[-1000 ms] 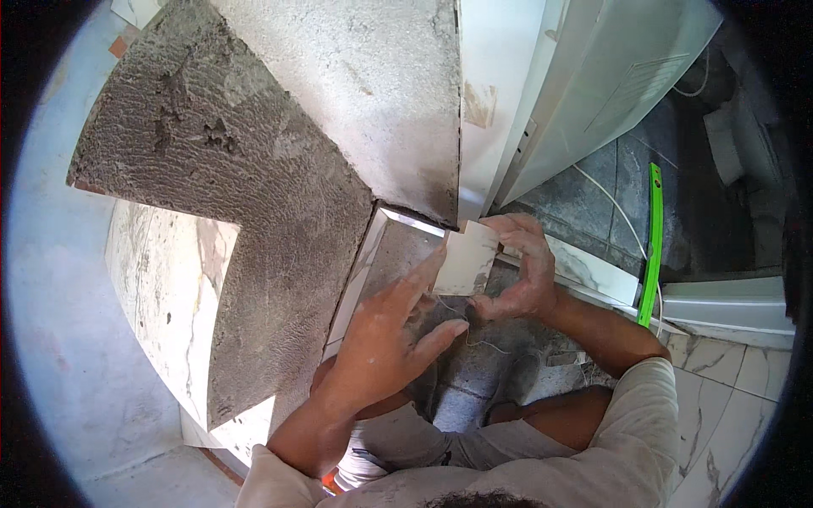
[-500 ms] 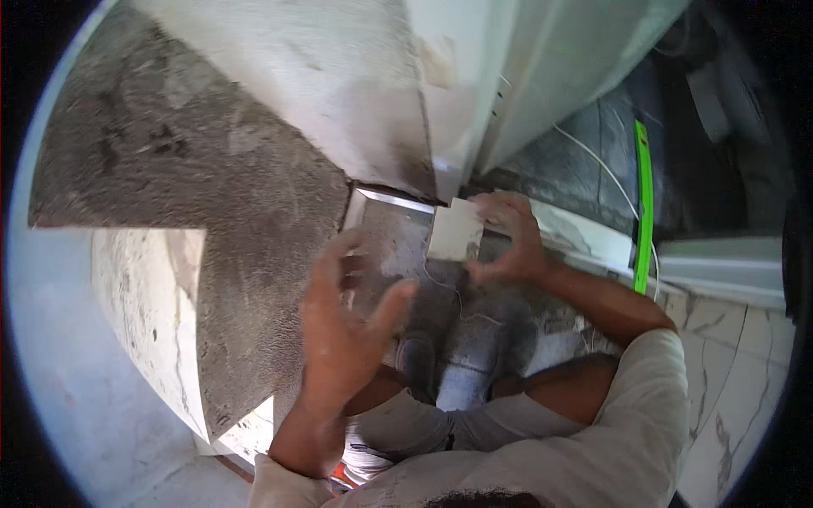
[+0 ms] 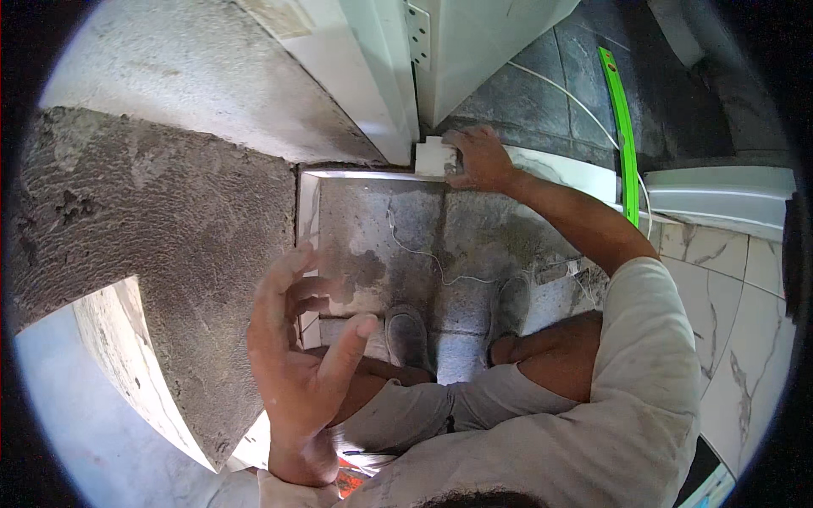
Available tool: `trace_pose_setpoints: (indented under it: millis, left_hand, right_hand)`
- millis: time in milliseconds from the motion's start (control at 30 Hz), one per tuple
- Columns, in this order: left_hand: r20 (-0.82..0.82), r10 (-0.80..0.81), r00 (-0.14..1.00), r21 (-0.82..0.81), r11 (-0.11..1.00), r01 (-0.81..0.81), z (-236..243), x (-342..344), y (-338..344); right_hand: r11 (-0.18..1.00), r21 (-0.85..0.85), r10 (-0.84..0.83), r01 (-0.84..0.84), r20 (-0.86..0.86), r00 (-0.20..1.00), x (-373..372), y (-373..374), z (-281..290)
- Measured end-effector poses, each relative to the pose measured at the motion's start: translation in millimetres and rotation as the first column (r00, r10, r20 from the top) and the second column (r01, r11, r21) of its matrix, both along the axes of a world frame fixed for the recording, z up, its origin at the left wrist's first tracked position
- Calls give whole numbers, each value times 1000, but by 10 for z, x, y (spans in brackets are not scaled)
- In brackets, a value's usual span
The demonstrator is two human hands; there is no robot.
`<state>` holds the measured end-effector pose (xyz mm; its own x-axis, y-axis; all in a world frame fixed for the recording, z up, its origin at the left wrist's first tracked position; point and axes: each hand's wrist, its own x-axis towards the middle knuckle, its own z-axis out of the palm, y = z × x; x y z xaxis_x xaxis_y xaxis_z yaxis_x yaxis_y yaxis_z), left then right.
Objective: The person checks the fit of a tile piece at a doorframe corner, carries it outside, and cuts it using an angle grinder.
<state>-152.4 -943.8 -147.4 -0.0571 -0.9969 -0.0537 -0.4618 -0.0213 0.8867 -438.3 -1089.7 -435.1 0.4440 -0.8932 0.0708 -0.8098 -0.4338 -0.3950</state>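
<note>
Beside the white door frame, the right hand grasps a notched white tile; well apart from that frame hangs the released left hand.

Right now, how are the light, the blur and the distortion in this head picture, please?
In the head view, light washes out the white marbled panel at lower left, while the dark grey floor tiles at upper right lie dim; the head view's fisheye slightly bows the long green bar; also in the head view, the bare left grip looks faintly smeared, the small notched white tile sharper.
</note>
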Motion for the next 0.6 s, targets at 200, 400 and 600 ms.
trace_pose_setpoints:
  millis: [200,400,600]
  left_hand:
    - [-28,42,999,27,999,-42,18,-46,-7]
    - [-68,62,996,45,997,-59,-29,-60,-32]
    - [-11,118,993,60,991,-118,22,-130,-46]
  right_hand:
    - [1000,-22,17,-16,47,999,53,-47,-83]
    - [1000,-20,17,-16,40,999,39,-70,-160]
    - [1000,6,16,-16,43,999,85,-122,-138]
